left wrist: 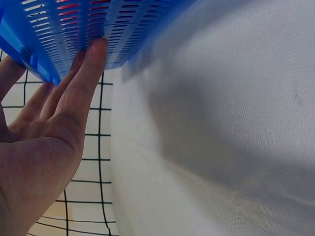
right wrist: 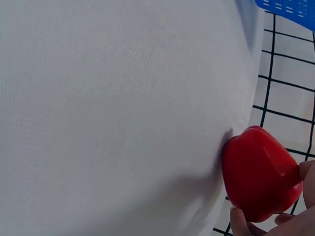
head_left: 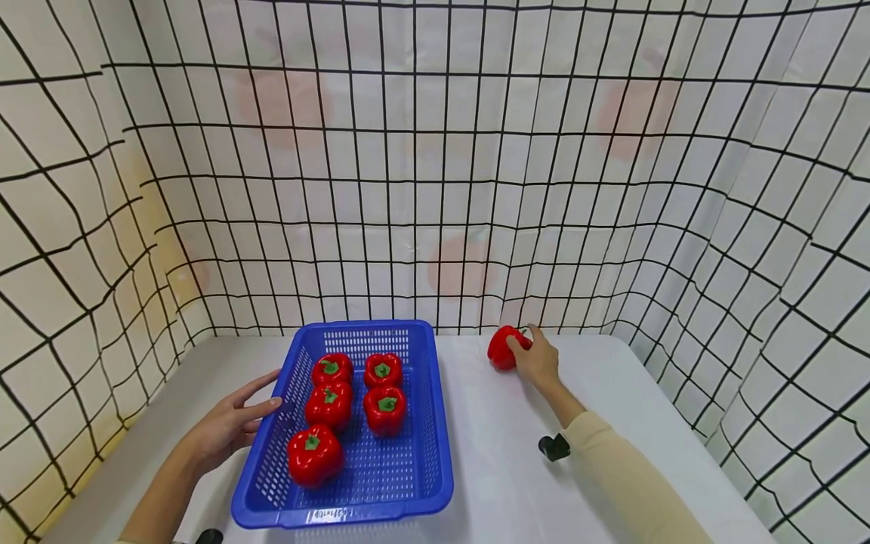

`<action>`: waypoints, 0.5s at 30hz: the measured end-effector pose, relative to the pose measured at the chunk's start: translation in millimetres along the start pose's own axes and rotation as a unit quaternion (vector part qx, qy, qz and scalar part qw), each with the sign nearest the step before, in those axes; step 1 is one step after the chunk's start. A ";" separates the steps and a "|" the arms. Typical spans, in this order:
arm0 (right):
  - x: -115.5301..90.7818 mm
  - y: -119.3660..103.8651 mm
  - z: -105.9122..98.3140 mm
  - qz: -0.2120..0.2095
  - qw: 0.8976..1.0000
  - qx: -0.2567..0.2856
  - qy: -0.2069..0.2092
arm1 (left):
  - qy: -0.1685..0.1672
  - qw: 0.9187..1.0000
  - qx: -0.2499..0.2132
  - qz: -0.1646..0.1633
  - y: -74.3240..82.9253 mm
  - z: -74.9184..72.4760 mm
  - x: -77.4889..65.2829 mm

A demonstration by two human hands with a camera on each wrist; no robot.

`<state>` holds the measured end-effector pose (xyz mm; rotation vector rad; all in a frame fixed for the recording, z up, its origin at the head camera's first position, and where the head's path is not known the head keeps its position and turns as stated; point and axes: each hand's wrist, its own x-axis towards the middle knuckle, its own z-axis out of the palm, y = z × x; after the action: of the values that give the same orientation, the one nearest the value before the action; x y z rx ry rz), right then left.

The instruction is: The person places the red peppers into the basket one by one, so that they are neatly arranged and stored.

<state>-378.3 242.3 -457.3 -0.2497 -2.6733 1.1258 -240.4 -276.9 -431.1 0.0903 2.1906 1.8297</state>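
At the back right of the table, my right hand [head_left: 537, 360] holds a red bell pepper [head_left: 501, 348] between thumb and fingers. In the right wrist view this glossy pepper [right wrist: 258, 177] lies tilted close against the white surface, fingertips on its sides. My left hand [head_left: 220, 429] is at the left side of a blue plastic basket [head_left: 443, 446]. Its fingers [left wrist: 86, 78] are extended against the slotted wall in the left wrist view, the thumb near the rim. Several red bell peppers with green stems, such as the front one [head_left: 315, 455], sit inside the basket, mostly toward its left and back.
A white cloth-like surface [head_left: 496, 468] covers the table. Black wire grid [head_left: 442, 204] walls rise at the back, left and right, with white sheeting behind. A small black device [head_left: 553, 447] is at the right wrist, another dark piece [head_left: 209, 536] near the left wrist.
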 end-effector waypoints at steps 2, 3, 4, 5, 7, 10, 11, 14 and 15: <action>-1.0 -1.7 -0.9 -0.004 1.000 0.002 -0.002 | 0.002 1.000 0.000 -0.001 0.1 0.3 0.2; -1.6 -2.6 -1.1 -0.006 1.000 0.003 -0.004 | 0.003 1.000 -0.001 -0.001 0.2 0.4 0.2; -2.2 -3.6 -1.4 -0.008 1.000 0.003 -0.004 | 0.003 1.000 -0.001 -0.002 0.3 0.6 0.3; -2.6 -4.5 -1.5 -0.011 1.000 0.006 -0.005 | 0.004 1.000 -0.001 -0.002 0.4 0.6 0.3; -3.7 -6.6 -1.5 -0.017 1.000 0.008 -0.007 | 0.005 1.000 -0.001 -0.004 0.5 0.6 0.4; -5.5 -9.6 -1.8 -0.025 1.000 0.009 -0.007 | 0.002 1.000 -0.002 -0.002 0.4 0.6 0.1; -6.1 -10.4 -1.8 -0.028 1.000 0.009 -0.007 | 0.001 1.000 -0.002 -0.001 0.3 0.5 0.0; -8.6 -12.4 -2.1 -0.033 0.999 0.006 -0.007 | -0.004 1.000 -0.003 0.002 0.0 0.3 -0.3; -9.3 -13.1 -2.3 -0.034 0.999 0.006 -0.007 | -0.005 1.000 -0.003 0.003 0.0 0.2 -0.3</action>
<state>-369.6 232.6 -447.6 -0.1495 -2.6641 1.1281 -240.1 -276.8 -431.1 0.1045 2.1806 1.8355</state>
